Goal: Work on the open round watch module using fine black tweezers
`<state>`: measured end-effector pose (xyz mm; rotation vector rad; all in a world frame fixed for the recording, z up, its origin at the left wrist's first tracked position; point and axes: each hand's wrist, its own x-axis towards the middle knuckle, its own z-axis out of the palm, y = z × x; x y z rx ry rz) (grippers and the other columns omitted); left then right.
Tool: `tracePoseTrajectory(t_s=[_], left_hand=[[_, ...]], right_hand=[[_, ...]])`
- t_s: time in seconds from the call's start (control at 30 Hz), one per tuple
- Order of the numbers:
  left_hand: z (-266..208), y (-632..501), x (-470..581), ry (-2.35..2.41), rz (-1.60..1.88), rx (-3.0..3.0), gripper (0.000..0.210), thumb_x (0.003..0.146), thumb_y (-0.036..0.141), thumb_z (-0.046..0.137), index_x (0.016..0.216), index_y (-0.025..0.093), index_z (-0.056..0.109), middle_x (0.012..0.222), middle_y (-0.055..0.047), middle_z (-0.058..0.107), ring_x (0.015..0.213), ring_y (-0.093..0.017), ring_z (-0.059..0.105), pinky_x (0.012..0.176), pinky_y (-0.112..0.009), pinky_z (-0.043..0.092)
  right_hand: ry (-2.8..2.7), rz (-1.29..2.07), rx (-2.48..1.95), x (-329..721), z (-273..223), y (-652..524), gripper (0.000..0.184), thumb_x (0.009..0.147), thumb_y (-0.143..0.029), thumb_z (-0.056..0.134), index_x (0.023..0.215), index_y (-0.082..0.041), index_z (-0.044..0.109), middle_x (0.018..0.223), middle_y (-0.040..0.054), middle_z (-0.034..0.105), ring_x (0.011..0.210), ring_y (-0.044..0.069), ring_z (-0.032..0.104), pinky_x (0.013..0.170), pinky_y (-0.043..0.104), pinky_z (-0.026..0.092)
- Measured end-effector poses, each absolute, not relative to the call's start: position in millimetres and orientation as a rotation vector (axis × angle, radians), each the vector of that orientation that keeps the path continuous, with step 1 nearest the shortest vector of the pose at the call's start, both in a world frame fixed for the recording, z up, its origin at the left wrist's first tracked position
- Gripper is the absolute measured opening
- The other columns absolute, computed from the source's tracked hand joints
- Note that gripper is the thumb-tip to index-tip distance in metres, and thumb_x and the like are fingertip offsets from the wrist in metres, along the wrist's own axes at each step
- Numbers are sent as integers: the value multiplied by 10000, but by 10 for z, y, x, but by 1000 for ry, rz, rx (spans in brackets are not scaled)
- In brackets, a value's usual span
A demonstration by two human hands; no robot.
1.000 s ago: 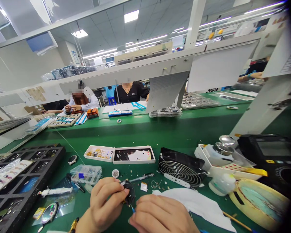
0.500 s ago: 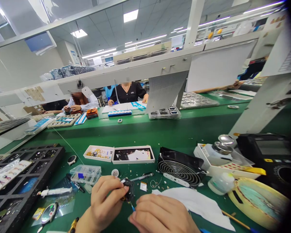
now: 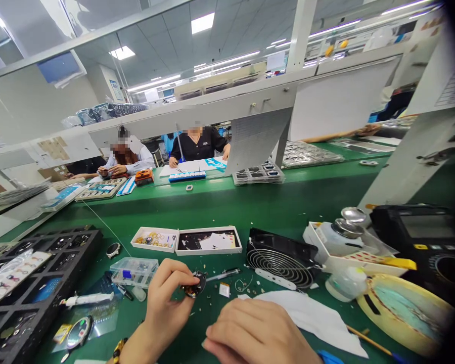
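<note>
My left hand (image 3: 169,298) pinches a round black watch part (image 3: 197,285) between thumb and fingers, tilted, with small gold-coloured innards showing at its lower left. To the right, my right hand (image 3: 258,326) is closed with its fingers curled, apart from the watch part; whatever it holds is hidden behind the fingers. A pen-like tool (image 3: 223,274) lies just beyond the watch part. Near it rests a small silver battery-like square (image 3: 224,289). A white cloth (image 3: 311,318) lies partly behind my right hand.
Black compartment tray (image 3: 72,273) on the left; clear plastic box (image 3: 134,272) and white parts boxes (image 3: 208,253) ahead. A black fan (image 3: 280,260), a dispenser bottle (image 3: 347,232) and a yellow dish (image 3: 375,308) stand right. Co-workers sit across the green bench (image 3: 227,202).
My right hand has drawn away from the watch part, and the blue-tipped thin tool seen at its fingertips no longer shows. My left hand has turned the part slightly, its fingers shifting.
</note>
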<state>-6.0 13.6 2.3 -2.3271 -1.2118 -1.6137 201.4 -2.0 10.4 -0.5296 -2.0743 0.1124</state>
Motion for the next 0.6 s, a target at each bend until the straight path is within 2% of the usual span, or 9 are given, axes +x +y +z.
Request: tracePoseTrajectory(t_s=[0.07,0.17,0.23,0.43,0.6], left_hand=[[15,142,-62,-1274,-1658,-2361,186,856,36,636,882,214,685,840,-18,650,747,-154,651,641,-249,546],[17,151,-58,-1372,-1723,-2407,151,847,65,652,860,213,674,847,-13,643,748,-158,646,643,-253,541],[27,151,-46,-1472,-1752,-2435,129,860,79,648,838,205,660,850,-14,639,759,-161,644,662,-262,538],[55,136,-7,-1793,-1787,-2493,111,898,143,663,804,190,625,866,-14,619,810,-174,621,716,-282,513],[54,144,-1,-1889,-1807,-2580,119,886,175,662,786,190,599,857,-1,595,805,-167,591,724,-277,480]], right_hand=[[-2113,130,-595,2032,61,-6,104,963,-222,698,877,-243,644,722,-66,693,612,144,652,538,332,413],[-2253,166,-722,2077,-20,28,298,724,-165,898,801,-252,623,701,-96,682,579,145,653,529,321,397],[-2392,178,-796,2109,-73,63,331,658,-149,926,769,-251,631,685,-101,691,562,153,663,514,326,372],[-2517,189,-881,2129,-118,169,220,749,-125,848,769,-251,670,687,-81,713,594,180,698,541,336,342],[-2269,179,-861,2110,10,167,92,919,-184,703,871,-254,666,691,-67,668,566,156,630,548,319,332]])
